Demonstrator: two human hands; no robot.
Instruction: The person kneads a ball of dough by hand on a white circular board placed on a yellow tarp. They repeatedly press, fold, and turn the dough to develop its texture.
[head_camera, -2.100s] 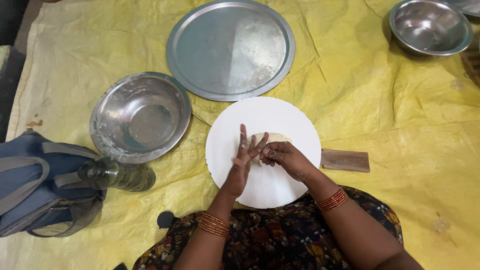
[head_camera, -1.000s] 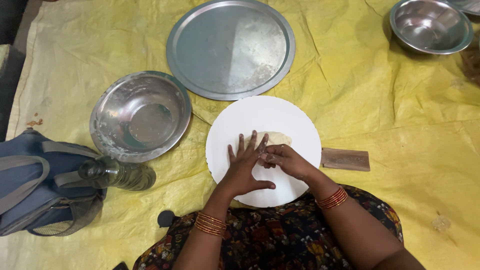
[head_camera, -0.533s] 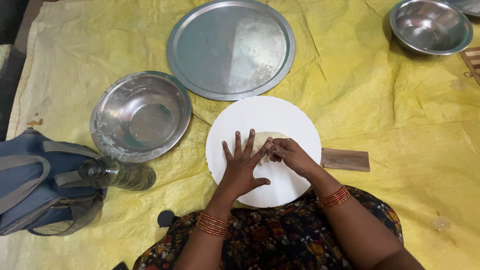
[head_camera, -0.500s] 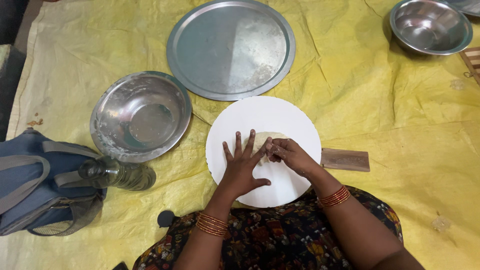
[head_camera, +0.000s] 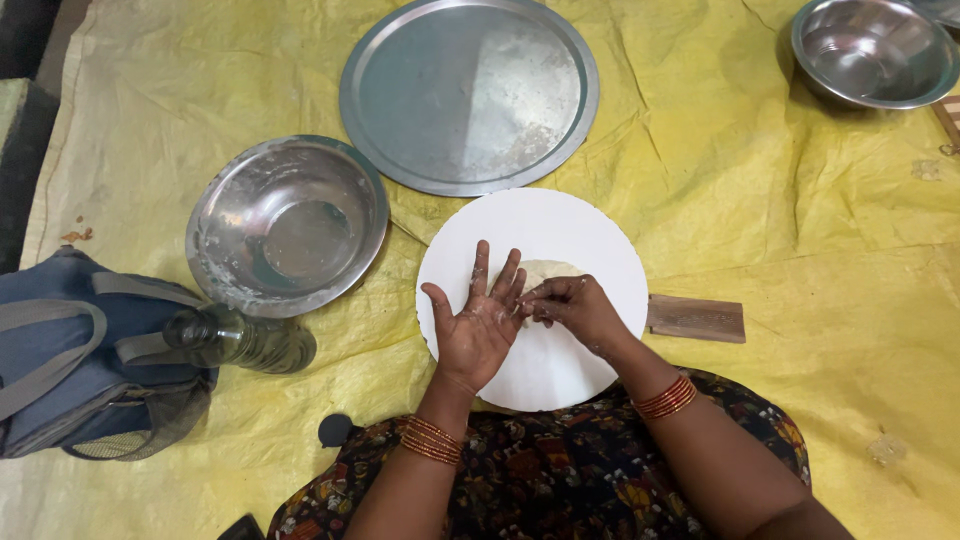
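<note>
A round white board (head_camera: 580, 220) lies on the yellow sheet in front of me. On it rests a pale flattened piece of dough (head_camera: 545, 271), mostly hidden behind my hands. My left hand (head_camera: 478, 325) is turned palm up over the board with its fingers spread, and holds nothing. My right hand (head_camera: 570, 305) has its fingers pinched together against the fingertips of my left hand, right at the near edge of the dough. Whether it pinches a bit of dough I cannot tell.
A floury steel bowl (head_camera: 285, 225) sits left of the board, a large steel plate (head_camera: 470, 92) beyond it, another steel bowl (head_camera: 872, 50) at far right. A wooden handle (head_camera: 696, 318) sticks out right of the board. A plastic bottle (head_camera: 240, 340) and blue bag (head_camera: 70, 350) lie at left.
My left hand lay palm down on the board with fingers on the dough; now it is lifted and turned palm up. My right hand shifted slightly left to meet its fingertips.
</note>
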